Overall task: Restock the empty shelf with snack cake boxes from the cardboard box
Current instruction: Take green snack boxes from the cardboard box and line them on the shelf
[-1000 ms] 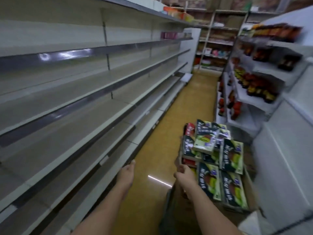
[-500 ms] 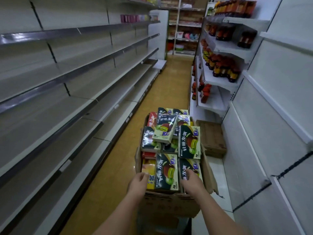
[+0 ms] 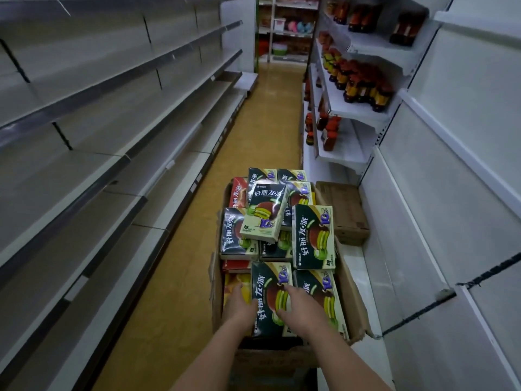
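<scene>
Two hands, left hand (image 3: 239,304) and right hand (image 3: 303,307), touch one snack cake box (image 3: 269,294).

Snack cake boxes (image 3: 272,294), lower centre of frame: printed card, glossy, smooth, catching light on their faces. Cardboard box (image 3: 351,300) holding them: brown corrugated card, matt, edges creased and frayed. Second carton (image 3: 342,210), right of centre: same brown matt card. Shelves (image 3: 93,153), left half of frame: painted sheet metal, pale, smooth, with a dull sheen along the front rails. Floor (image 3: 180,266): yellow, smooth, semi-gloss. Bottles (image 3: 363,86), upper right: glossy, material cannot be told.
</scene>
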